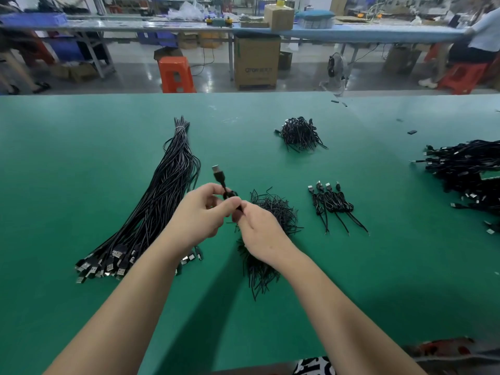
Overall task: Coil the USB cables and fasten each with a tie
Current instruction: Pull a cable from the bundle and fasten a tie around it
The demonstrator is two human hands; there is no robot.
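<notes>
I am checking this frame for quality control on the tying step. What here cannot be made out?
- Head view: whether a tie is already on the coiled USB cable; the left hand and right hand cover it.
- The heap of finished cables is cut off by the right edge.
- Part of the pile of ties lies under the right forearm.
- Whether the four coiled cables carry ties: too small to tell.

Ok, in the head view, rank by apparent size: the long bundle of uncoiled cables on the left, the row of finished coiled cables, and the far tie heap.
1. Long bundle of uncoiled cables, clearly largest.
2. Row of finished coiled cables and far tie heap: similar spread; the heap lies farther away, so unranked.
</notes>
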